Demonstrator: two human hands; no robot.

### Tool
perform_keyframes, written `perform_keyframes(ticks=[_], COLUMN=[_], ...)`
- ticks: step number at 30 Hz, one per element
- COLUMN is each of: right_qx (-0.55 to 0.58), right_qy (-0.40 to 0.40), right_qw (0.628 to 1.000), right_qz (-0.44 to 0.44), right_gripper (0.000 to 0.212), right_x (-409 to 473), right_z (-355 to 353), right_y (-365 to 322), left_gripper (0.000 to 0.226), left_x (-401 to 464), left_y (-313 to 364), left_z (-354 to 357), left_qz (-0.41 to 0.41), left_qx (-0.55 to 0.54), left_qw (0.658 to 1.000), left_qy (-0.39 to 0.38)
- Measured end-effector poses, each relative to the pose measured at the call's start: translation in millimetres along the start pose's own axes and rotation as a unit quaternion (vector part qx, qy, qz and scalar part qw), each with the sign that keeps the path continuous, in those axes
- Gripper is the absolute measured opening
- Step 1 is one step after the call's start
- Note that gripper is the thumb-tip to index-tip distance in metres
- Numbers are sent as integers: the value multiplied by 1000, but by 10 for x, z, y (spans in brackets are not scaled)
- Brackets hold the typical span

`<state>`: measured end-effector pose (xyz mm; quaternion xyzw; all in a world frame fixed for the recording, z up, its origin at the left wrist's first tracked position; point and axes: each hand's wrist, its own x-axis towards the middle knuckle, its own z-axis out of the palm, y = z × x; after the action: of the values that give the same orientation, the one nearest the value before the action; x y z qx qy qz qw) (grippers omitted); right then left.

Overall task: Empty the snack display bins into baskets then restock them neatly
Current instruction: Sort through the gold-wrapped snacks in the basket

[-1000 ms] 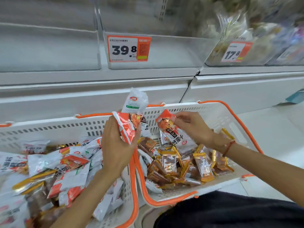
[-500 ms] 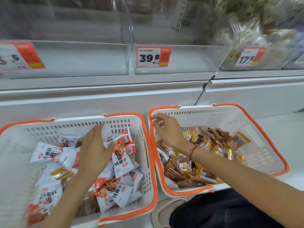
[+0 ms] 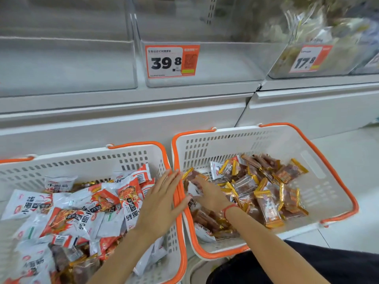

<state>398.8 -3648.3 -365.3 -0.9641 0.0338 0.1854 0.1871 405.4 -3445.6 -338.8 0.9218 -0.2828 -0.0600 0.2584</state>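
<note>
Emptying: done by the look of it; display bins (image 3: 201,64) at 12 o'clock bare behind the price tag (image 3: 172,61).
Restocking: not yet begun; snack packets (image 3: 86,203) in left basket (image 3: 82,158), brown gold-edged bars (image 3: 266,193) in right basket (image 3: 332,191).
Left hand (image 3: 160,203): spread flat, fingers straight, over the baskets' touching rims.
Right hand (image 3: 209,193): down among bars at 9 o'clock of right basket; grip hidden, cannot tell.
</note>
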Motion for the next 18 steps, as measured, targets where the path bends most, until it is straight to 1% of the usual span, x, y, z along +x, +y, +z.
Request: perform_keyframes(ticks=[3,4,6,9,10,13,15,17,18], right_qx=[27,27,63,166,209,322,355,354,321], right_qy=[0,3,11,11,17,60,80,78,57], right_qw=[1000,999,997,982,972,933,917,923,940], right_qz=[-9,-26,-52,-90,-109,-153,-163,-129,-97], right_gripper=[46,45,42,33,30,29,35,42,47], right_x=[-35,-53,-146,-425,-540,-864,-1000,-1053,-1058], right_z=[-362,-531,-926,-1444,-1577,-1764,-1737,-1622,-1550], right_y=[-6,11,8,-139,-217,-421,-447,-349,-240], left_gripper=[83,86,91,104,103,74,63,51,48], left_x=[31,62,153,319,358,375,285,127,21], left_y=[41,63,150,379,463,609,605,525,458], left_z=[-66,-113,-227,-372,-421,-579,-678,-758,-806], left_qz=[-13,-17,-33,-22,-11,6,11,-5,-31], left_qx=[-9,-6,-20,-103,-136,-236,-253,-244,-246], left_qw=[1000,1000,999,994,990,972,966,962,957], left_qy=[-7,-6,2,-19,-24,16,54,119,154])
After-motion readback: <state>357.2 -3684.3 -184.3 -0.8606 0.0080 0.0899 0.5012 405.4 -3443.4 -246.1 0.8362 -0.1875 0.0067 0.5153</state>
